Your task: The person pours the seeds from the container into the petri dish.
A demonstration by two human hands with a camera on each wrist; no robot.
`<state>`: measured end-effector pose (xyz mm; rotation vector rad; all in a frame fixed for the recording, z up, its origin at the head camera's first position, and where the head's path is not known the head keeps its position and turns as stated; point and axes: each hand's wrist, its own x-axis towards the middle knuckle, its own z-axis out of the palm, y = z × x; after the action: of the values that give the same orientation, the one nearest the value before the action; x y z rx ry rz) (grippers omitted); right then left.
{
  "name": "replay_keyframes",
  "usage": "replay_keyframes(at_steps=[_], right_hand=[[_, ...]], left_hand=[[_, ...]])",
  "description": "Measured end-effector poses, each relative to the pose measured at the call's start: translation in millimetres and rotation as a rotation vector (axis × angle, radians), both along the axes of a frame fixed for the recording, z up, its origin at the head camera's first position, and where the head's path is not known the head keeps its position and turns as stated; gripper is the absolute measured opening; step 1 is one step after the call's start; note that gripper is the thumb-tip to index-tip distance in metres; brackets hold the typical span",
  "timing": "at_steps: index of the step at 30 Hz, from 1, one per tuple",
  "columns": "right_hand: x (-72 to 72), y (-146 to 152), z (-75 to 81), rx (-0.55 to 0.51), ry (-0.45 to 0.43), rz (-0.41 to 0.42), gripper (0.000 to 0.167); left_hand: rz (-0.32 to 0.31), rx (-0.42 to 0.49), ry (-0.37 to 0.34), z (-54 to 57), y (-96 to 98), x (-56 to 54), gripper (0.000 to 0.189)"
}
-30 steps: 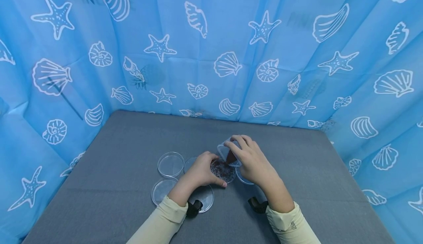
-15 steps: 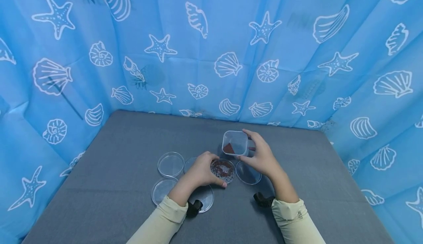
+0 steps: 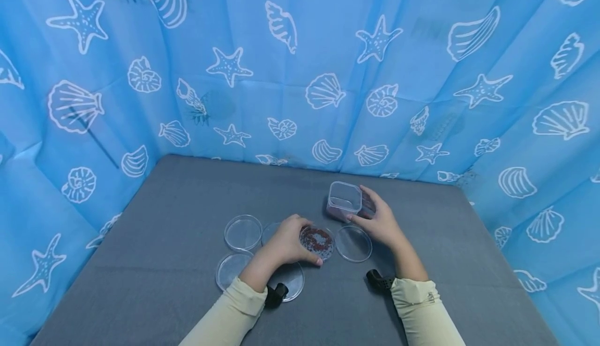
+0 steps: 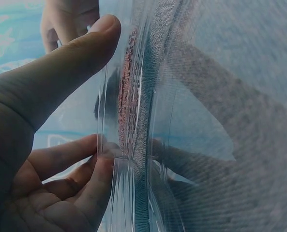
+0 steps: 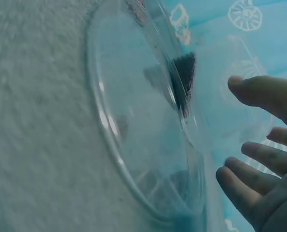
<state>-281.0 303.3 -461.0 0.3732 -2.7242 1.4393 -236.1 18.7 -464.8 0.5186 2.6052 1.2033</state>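
My left hand (image 3: 287, 243) holds a round clear petri dish (image 3: 328, 252) by its rim, with the thumb on the near side and the fingers on the far side. Reddish-brown granules (image 3: 316, 238) lie in the dish in an uneven ring; the left wrist view shows them as a low layer (image 4: 127, 89). Farther back and to the right stands a square clear plastic container (image 3: 345, 195), upright, with dark reddish contents low inside. Beside its right side is my right hand (image 3: 378, 220); in the right wrist view its fingers (image 5: 264, 157) are spread and relaxed.
A clear round dish or lid (image 3: 353, 244) lies just right of the held dish. Several more clear dishes, such as one at the back left (image 3: 242, 233) and one nearer (image 3: 228, 273), surround my left forearm. Grey cloth (image 3: 187, 205) covers the table; a blue shell-print curtain (image 3: 290, 101) hangs behind.
My right hand has gone from tipping the square container over the dish to setting it upright, back and to the right. More reddish granules show in the dish. My left hand stays put.
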Motion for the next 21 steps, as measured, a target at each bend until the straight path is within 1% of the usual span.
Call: replay_keyframes(at_steps=[3,6,9,11,12,14,16,18,21], right_hand=[[1.8,6,7.5,0.079,-0.018,0.001,0.093],[9.1,16,25.4,0.202,-0.057,0.02,0.089],[19.8,27,43.9,0.319,-0.14,0.077,0.079],[25.8,31,51.9,0.369,-0.218,0.123,0.075],[28.5,31,54.5,0.389,-0.253,0.144,0.076],[33.4,30,56.9,0.431,-0.309,0.173,0.081],[37.7,27,55.9,0.472,-0.346,0.183,0.086],[41.1,24,52.8,0.521,-0.349,0.191,0.09],[44.1,19,47.0,0.572,-0.346,0.179,0.09]], left_hand=[[-0.001,-0.003,0.005,-0.3,0.1,0.3,0.094],[-0.004,0.002,0.007,-0.2,-0.1,0.6,0.093],[-0.006,0.007,0.006,-0.3,-0.7,0.6,0.092],[-0.004,0.011,0.012,-0.5,-1.2,0.5,0.091],[-0.002,0.014,0.011,-0.5,-1.4,0.6,0.091],[0.0,0.016,0.01,-0.9,-1.4,0.9,0.091],[-0.006,0.02,0.01,-1.0,-0.8,1.8,0.092],[-0.01,0.021,0.012,-1.4,0.2,2.4,0.092],[-0.011,0.021,0.02,-2.1,1.7,2.6,0.091]])
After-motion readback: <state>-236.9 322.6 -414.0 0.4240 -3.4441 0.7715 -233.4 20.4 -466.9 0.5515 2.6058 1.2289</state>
